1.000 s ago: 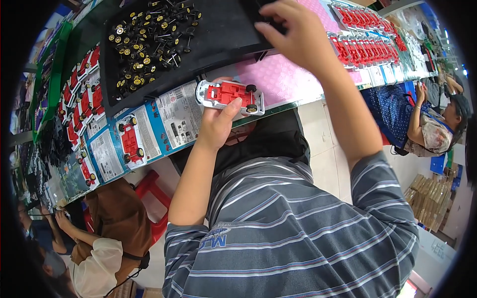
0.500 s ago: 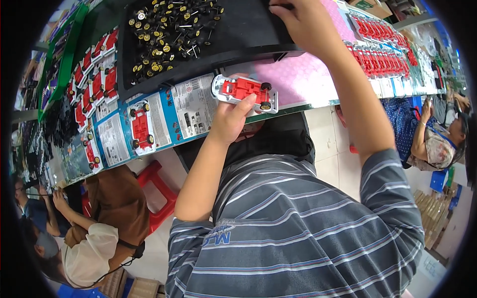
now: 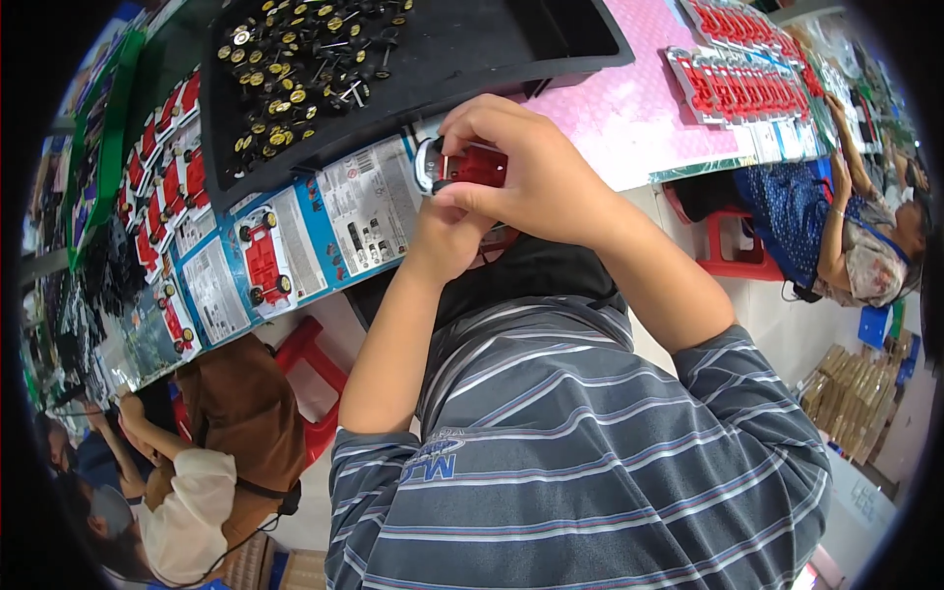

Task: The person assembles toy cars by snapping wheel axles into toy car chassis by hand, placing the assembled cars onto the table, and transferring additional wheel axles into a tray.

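Toy car point(image 3: 481, 163): held in both hands above the front edge of the bench point(image 3: 688, 171), just below the tray; red underside faces up, white body rim shows at the left end, right end covered.
Left hand point(image 3: 448, 241): clamped on the toy car from below and the near side; partly hidden by the other hand.
Right hand point(image 3: 541, 172): arched over the car; thumb and fingers brought together on a metal axle point(image 3: 445, 167) lying across the car's left end.
Tray point(image 3: 472, 44): black, on the bench beyond the hands; carries a loose pile of wheel sets point(image 3: 258, 78), black with mostly gold hubs, toward its left.
Single car point(image 3: 263, 258): left of the hands, red underside up, wheels fitted, lying on printed sheets point(image 3: 369, 192).
Left group: red-and-white cars point(image 3: 165, 205), close together beside the tray.
Right group: two rows of red-and-white cars point(image 3: 737, 93), packed side by side, near a pink sheet point(image 3: 619, 113).
Neighbours: from my position, one person point(image 3: 197, 501) at left, another point(image 3: 870, 265) at far right.
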{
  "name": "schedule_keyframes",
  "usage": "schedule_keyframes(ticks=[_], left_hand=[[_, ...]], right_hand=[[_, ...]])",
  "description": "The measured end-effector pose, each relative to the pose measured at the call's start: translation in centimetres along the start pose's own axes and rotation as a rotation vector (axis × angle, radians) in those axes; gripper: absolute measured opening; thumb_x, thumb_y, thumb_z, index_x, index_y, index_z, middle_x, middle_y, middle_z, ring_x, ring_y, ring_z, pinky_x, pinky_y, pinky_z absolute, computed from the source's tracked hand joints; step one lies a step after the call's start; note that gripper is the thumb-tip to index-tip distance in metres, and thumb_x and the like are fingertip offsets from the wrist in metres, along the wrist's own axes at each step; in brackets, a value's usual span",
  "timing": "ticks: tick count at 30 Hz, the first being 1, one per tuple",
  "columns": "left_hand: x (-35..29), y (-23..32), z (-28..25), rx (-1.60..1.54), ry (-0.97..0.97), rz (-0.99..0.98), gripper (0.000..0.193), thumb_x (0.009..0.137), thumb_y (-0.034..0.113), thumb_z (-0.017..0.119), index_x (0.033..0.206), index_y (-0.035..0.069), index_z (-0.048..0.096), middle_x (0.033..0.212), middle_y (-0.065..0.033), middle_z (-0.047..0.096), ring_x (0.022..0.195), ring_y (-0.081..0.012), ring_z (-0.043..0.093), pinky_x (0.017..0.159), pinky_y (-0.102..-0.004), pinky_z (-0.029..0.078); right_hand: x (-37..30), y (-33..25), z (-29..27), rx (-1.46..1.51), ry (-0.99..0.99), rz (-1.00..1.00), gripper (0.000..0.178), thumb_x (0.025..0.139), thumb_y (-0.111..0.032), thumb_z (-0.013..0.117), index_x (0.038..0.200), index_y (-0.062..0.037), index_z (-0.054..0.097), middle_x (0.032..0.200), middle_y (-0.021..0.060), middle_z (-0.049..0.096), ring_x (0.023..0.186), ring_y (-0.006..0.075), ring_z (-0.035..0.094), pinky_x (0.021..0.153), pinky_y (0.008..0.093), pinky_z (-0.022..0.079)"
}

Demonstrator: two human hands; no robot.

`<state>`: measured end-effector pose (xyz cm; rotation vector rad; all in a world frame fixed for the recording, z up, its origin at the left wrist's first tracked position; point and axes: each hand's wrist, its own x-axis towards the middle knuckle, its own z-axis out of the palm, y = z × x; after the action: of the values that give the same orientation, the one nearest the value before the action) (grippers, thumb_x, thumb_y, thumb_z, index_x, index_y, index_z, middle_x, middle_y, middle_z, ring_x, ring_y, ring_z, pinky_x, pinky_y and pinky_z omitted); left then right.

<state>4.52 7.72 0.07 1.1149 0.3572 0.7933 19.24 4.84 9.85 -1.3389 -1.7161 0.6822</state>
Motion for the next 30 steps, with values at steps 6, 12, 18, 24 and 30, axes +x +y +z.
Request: schedule_keyframes(ticks=[6, 12, 18, 24, 30], left_hand=[[-1.7, 2.1, 0.3, 0.031, 0.101, -0.071, 0.038, 0.093, 0.009, 0.063, 0.128, 0.001, 0.051, 0.114, -0.0074, 0.063, 0.103, -0.0152, 0.062, 0.088, -0.0319, 0.051], [-7.9, 7.8, -0.9, -0.212, 0.258, 0.049, 0.072, 0.093, 0.012, 0.064, 0.150, -0.006, 0.024, 0.132, -0.0156, 0.052, 0.122, -0.0240, 0.055, 0.108, -0.0420, 0.039], [-12.0, 12.1, -5.5, 0.080, 0.451, 0.144, 0.059, 0.099, 0.011, 0.051, 0.148, -0.004, 0.024, 0.139, -0.0267, 0.048, 0.131, -0.0405, 0.049, 0.108, -0.0541, 0.039], [-13.6, 13.6, -7.6, 0.080, 0.571, 0.190, 0.057, 0.100, 0.012, 0.047, 0.149, -0.003, 0.023, 0.146, -0.0265, 0.041, 0.134, -0.0411, 0.045, 0.110, -0.0536, 0.037], [-15.1, 18.0, -12.8, 0.127, 0.812, 0.295, 0.045, 0.101, 0.009, 0.049, 0.142, -0.002, 0.037, 0.132, -0.0144, 0.055, 0.120, -0.0229, 0.056, 0.102, -0.0431, 0.045]], right_hand=[[0.6, -0.2, -1.9, -0.112, 0.107, -0.223, 0.035, 0.073, -0.018, 0.082, 0.098, 0.0005, 0.064, 0.103, 0.0131, 0.064, 0.096, 0.0275, 0.064, 0.081, 0.0348, 0.052], [-1.9, 7.4, -4.4, -0.316, 0.248, -0.025, 0.013, 0.084, -0.010, 0.074, 0.086, 0.0016, 0.067, 0.084, 0.0111, 0.065, 0.075, 0.0251, 0.065, 0.068, 0.0321, 0.051], [-3.8, 9.7, -4.1, -0.435, 0.367, 0.180, 0.010, 0.084, -0.006, 0.071, 0.087, 0.0026, 0.066, 0.083, 0.0133, 0.064, 0.072, 0.0280, 0.064, 0.066, 0.0331, 0.051], [-2.5, 9.2, -3.1, -0.449, 0.239, 0.162, 0.013, 0.084, -0.005, 0.070, 0.091, 0.0035, 0.063, 0.089, 0.0134, 0.061, 0.073, 0.0265, 0.065, 0.068, 0.0335, 0.052], [-3.2, 9.6, -3.2, -0.442, 0.241, 0.220, 0.012, 0.085, -0.006, 0.069, 0.090, 0.0033, 0.064, 0.088, 0.0140, 0.061, 0.074, 0.0274, 0.065, 0.068, 0.0337, 0.052]])
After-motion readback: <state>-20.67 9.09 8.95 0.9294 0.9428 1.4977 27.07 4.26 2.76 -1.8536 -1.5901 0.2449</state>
